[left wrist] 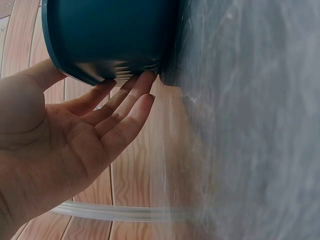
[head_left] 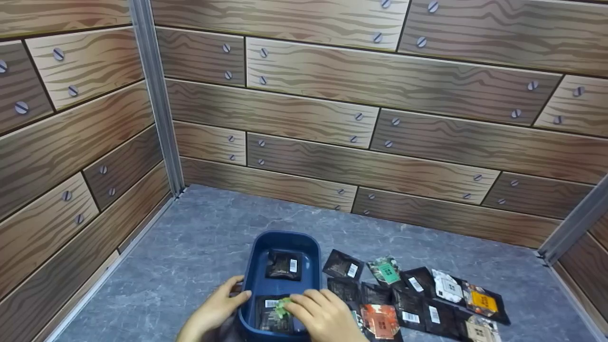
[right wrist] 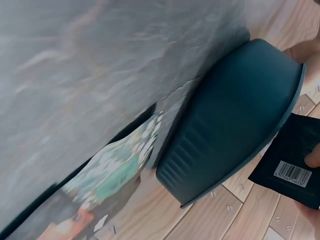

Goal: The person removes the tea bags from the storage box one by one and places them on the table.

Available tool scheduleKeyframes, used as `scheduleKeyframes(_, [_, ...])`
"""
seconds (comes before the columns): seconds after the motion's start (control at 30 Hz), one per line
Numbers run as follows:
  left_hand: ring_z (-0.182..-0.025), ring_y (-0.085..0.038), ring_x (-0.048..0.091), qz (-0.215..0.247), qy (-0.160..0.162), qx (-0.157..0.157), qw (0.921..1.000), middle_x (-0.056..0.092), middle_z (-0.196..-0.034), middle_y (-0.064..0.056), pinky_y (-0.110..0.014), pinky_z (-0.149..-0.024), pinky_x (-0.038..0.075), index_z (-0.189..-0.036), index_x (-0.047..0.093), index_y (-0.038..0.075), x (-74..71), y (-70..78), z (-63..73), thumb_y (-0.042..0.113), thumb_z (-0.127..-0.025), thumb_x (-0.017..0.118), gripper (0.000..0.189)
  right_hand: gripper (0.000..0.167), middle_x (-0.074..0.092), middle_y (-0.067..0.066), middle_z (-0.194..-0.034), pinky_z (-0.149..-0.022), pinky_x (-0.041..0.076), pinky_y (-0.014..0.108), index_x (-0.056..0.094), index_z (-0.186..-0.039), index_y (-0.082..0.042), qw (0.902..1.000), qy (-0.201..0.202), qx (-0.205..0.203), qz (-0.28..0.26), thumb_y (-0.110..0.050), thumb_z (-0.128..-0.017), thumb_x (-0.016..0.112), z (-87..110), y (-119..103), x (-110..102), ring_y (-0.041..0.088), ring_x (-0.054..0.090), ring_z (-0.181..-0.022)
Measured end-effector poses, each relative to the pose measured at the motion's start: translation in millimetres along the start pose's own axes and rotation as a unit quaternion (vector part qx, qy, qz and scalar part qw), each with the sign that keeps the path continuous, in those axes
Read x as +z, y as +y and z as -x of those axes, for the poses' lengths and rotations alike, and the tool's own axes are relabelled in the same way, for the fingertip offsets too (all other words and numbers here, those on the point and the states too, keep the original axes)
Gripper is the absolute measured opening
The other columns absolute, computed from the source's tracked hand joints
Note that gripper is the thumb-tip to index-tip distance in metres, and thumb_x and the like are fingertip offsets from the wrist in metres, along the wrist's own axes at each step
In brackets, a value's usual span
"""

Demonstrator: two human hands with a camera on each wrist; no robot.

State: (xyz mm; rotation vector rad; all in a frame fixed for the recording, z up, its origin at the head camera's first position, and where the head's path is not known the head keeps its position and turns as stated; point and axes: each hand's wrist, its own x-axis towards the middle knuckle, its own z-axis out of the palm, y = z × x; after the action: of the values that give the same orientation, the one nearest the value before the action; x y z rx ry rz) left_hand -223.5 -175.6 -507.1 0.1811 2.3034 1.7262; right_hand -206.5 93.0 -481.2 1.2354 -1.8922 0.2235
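A deep blue rectangular bin (head_left: 314, 259) stands on the grey tabletop. My left hand (head_left: 216, 304) holds its left side, thumb at the rim; in the left wrist view the fingers (left wrist: 127, 102) lie against the outer wall. Over the bin's near end, my right hand (head_left: 325, 313) pinches a sachet (right wrist: 285, 167); its black, barcoded back faces the right wrist camera, while a green printed strip of it shows from the head. Inside the bin lie a black sachet (head_left: 283, 265) at the far end and another black sachet (head_left: 273, 320) near me, partly overlapped by the held one.
Right of the bin, several sachets lie spread in rough rows, among them a green one (head_left: 384, 270), a red one (head_left: 381, 322), a white one (head_left: 447, 286) and an orange one (head_left: 483, 301). Wood-patterned walls (head_left: 304, 104) enclose the table.
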Motion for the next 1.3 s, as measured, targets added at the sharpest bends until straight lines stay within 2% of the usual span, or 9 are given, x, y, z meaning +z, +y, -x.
scheduleKeyframes(0.1, [-0.119,-0.049,0.051,0.004,0.002,0.006,1.0000,0.053,-0.127,-0.033,-0.053,-0.090,0.052,-0.140,0.034,-0.018,1.3,-0.5,-0.2,0.017,-0.102,0.055,0.056,0.050,0.072,-0.005,-0.098,-0.069,0.051,0.022,0.074,-0.104,-0.020,0.9998,0.012,-0.005,0.013,-0.058,-0.101,0.041,9.2,0.9,-9.7,0.010,0.065,-0.084])
scheduleKeyframes(0.33, [-0.118,-0.048,0.052,0.010,0.008,0.008,0.9999,0.054,-0.126,-0.032,-0.053,-0.091,0.052,-0.139,0.036,-0.018,2.6,0.5,0.1,0.017,-0.102,0.055,0.055,0.049,0.072,-0.002,-0.101,-0.066,0.053,0.025,0.073,-0.107,-0.017,0.9990,-0.004,-0.016,0.042,-0.055,-0.102,0.042,34.6,11.5,-34.4,0.012,0.066,-0.083])
scheduleKeyframes(0.5, [-0.118,-0.048,0.052,0.006,0.009,0.008,0.9999,0.054,-0.126,-0.032,-0.053,-0.092,0.051,-0.139,0.036,-0.018,2.9,1.2,-0.8,0.017,-0.101,0.056,0.056,0.039,0.072,-0.001,-0.105,-0.068,0.055,0.028,0.072,-0.108,-0.017,0.9984,-0.041,-0.006,0.039,-0.046,-0.103,0.047,57.9,19.2,-48.5,0.012,0.066,-0.087])
scheduleKeyframes(0.7, [-0.119,-0.050,0.051,-0.002,0.007,-0.003,1.0000,0.051,-0.129,-0.034,-0.053,-0.088,0.053,-0.142,0.032,-0.019,2.1,2.5,-0.9,0.019,-0.102,0.055,0.060,0.041,0.070,0.000,-0.111,-0.078,0.053,0.029,0.069,-0.111,-0.017,0.9933,-0.096,0.014,0.063,-0.051,-0.100,0.051,88.9,28.2,-64.6,0.011,0.065,-0.097])
scheduleKeyframes(0.83, [-0.118,-0.049,0.052,0.003,0.008,0.000,1.0000,0.053,-0.128,-0.033,-0.053,-0.087,0.053,-0.141,0.033,-0.018,1.6,2.3,-0.6,0.019,-0.102,0.055,0.058,0.041,0.070,-0.001,-0.110,-0.073,0.052,0.027,0.069,-0.109,-0.018,0.9900,-0.114,0.017,0.082,-0.051,-0.102,0.046,105.5,34.6,-72.2,0.010,0.065,-0.096])
scheduleKeyframes(0.93, [-0.118,-0.049,0.052,0.007,0.008,0.004,0.9999,0.053,-0.127,-0.033,-0.053,-0.088,0.053,-0.141,0.034,-0.018,1.4,1.1,0.0,0.017,-0.102,0.055,0.057,0.040,0.070,-0.003,-0.109,-0.068,0.051,0.027,0.070,-0.109,-0.019,0.9862,-0.129,0.029,0.100,-0.051,-0.101,0.048,116.0,37.7,-77.5,0.009,0.064,-0.093])
scheduleKeyframes(1.1, [-0.118,-0.049,0.052,0.007,0.009,0.011,0.9999,0.053,-0.127,-0.033,-0.053,-0.088,0.053,-0.140,0.035,-0.018,1.9,0.5,1.5,0.016,-0.102,0.055,0.055,0.043,0.070,-0.004,-0.105,-0.067,0.053,0.028,0.072,-0.108,-0.019,0.9793,-0.153,0.082,0.105,-0.056,-0.089,0.064,129.2,40.7,-87.9,0.012,0.065,-0.088])
scheduleKeyframes(1.2, [-0.117,-0.048,0.053,0.012,0.006,0.010,0.9999,0.053,-0.127,-0.032,-0.052,-0.087,0.054,-0.140,0.035,-0.017,1.4,1.3,2.6,0.017,-0.102,0.055,0.055,0.045,0.070,-0.003,-0.104,-0.068,0.054,0.030,0.073,-0.106,-0.017,0.9702,-0.188,0.116,0.100,-0.058,-0.087,0.066,132.5,41.3,-96.0,0.013,0.065,-0.086])
scheduleKeyframes(1.3, [-0.117,-0.048,0.053,0.015,0.004,0.007,0.9999,0.054,-0.126,-0.032,-0.052,-0.087,0.054,-0.140,0.035,-0.017,1.3,1.9,2.7,0.017,-0.102,0.055,0.055,0.048,0.069,-0.004,-0.104,-0.069,0.055,0.032,0.072,-0.107,-0.018,0.9564,-0.232,0.146,0.100,-0.061,-0.088,0.064,135.0,43.2,-104.9,0.014,0.064,-0.087])
